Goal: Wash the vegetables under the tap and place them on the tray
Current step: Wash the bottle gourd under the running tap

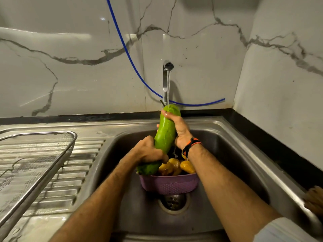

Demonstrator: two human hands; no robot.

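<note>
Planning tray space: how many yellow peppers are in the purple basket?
3 show: one yellow pepper left, one behind at centre, one right, all in the purple basket. More may hide beneath.

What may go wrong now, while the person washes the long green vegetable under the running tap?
1. The green gourd is wet and long; the left hand and right hand may lose it, and it could fall onto the yellow peppers in the purple basket.
2. Water from the tap hits its top end and may splash out of the sink.
3. The mesh tray lies far to the left; the carry may drip.
</note>
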